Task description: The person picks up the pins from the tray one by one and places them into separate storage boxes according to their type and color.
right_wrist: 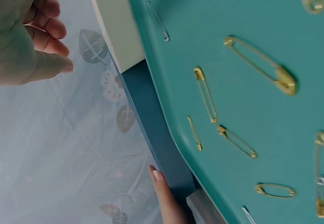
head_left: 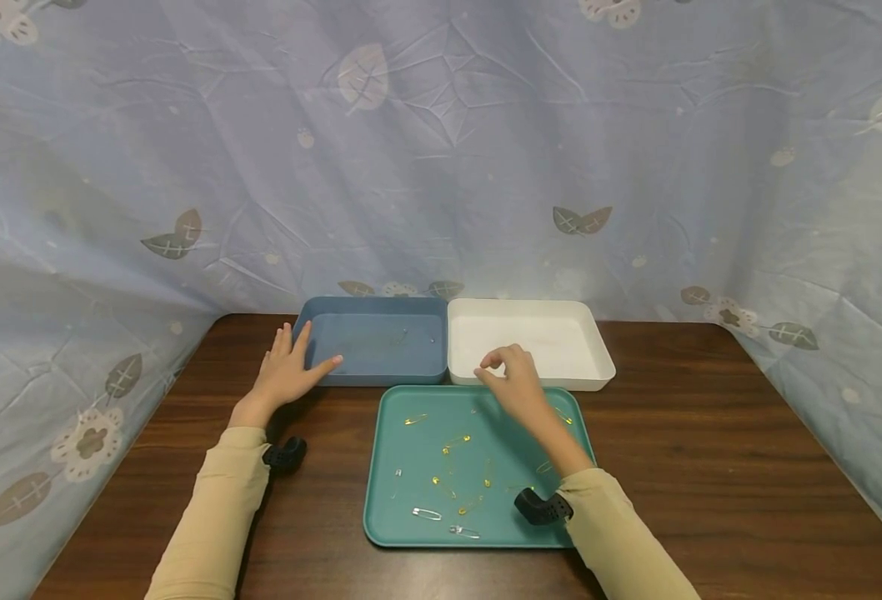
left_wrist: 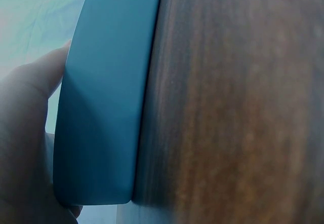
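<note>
My left hand (head_left: 287, 375) lies with its fingers spread at the left end of the blue tray (head_left: 377, 377), thumb over the front rim. In the left wrist view part of that hand (left_wrist: 25, 102) shows behind the tray's outer wall (left_wrist: 101, 107). My right hand (head_left: 512, 383) is above the near edge of the white tray (head_left: 591, 379), thumb and index fingertips close together; I cannot tell whether a small pin is between them. Gold safety pins (right_wrist: 260, 64) and silver safety pins (head_left: 427, 514) lie scattered on the green tray (head_left: 403, 450).
The blue and white trays stand side by side at the back of the brown wooden table (head_left: 711, 450), before a patterned cloth (head_left: 486, 167). A few tiny pins (head_left: 404, 332) lie in the blue tray. Black wrist cameras (head_left: 286, 455) sit on both wrists.
</note>
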A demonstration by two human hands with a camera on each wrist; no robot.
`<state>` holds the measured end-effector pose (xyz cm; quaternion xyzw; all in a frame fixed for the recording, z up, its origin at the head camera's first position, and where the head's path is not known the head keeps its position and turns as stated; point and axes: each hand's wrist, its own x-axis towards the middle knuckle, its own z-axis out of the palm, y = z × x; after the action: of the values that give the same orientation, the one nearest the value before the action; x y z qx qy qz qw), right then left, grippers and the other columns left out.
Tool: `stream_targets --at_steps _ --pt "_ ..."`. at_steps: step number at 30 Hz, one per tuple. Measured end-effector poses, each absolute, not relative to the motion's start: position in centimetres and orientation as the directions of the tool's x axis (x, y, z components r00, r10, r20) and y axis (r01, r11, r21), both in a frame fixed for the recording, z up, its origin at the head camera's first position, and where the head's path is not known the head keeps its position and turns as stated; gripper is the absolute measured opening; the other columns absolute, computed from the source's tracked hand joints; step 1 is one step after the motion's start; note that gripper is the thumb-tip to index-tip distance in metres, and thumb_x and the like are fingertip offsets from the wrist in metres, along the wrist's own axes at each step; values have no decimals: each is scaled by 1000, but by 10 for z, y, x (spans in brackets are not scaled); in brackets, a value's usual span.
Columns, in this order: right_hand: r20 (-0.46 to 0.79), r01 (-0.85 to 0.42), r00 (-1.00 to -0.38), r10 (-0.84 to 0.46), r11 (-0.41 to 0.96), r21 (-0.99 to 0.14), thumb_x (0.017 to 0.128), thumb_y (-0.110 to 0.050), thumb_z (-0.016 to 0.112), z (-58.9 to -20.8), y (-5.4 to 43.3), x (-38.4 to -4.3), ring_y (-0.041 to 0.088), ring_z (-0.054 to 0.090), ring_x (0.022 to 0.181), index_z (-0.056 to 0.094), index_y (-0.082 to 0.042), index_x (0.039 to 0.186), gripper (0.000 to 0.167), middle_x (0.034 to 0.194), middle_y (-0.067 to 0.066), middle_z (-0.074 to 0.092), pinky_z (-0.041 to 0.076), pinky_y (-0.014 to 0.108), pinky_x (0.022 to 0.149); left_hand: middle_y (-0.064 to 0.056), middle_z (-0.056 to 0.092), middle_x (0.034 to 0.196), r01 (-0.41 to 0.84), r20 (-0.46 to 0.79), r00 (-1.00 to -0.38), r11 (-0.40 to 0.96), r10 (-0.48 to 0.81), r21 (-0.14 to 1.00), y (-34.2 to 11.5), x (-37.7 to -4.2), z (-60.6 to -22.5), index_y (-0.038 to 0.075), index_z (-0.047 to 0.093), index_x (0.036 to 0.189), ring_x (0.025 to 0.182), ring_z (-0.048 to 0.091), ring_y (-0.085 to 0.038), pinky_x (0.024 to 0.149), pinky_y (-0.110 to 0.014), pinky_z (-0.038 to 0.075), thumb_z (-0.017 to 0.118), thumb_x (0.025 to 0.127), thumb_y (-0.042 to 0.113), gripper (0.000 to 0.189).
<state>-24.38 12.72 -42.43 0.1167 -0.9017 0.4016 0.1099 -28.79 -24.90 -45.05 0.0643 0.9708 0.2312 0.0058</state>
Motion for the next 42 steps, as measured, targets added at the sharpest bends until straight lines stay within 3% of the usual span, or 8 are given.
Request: stream_targets --at_steps 14,32,42 --pt "213 -231 -969 -123 749 -621 87 -17 73 -445 134 -227 26 52 94 68 -6 96 16 97 10 61 46 41 82 -27 -17 159 122 15 -992 882 129 454 -251 -289 -453 10 -3 157 147 -11 -49 112 -73 3 48 91 66 100" --pt "124 -191 -981 -147 820 -540 85 -11 73 -453 134 -225 29 54 102 72 -4 103 19 101 12 63 49 45 87 -28 -16 159 129 23 -991 883 133 450 -252 -291 -456 9 0 158 147 -8 -51 112 -73 4 48 91 68 101" --pt "129 -212 -977 -171 849 -484 84 -11 75 -453 133 -224 28 54 100 72 -9 88 6 100 10 65 48 44 84 -28 -16 159 131 22 -990 882 136 453 -252 -291 -456 11 -3 157 147 -8 -50 112 -73 4 47 91 68 101"
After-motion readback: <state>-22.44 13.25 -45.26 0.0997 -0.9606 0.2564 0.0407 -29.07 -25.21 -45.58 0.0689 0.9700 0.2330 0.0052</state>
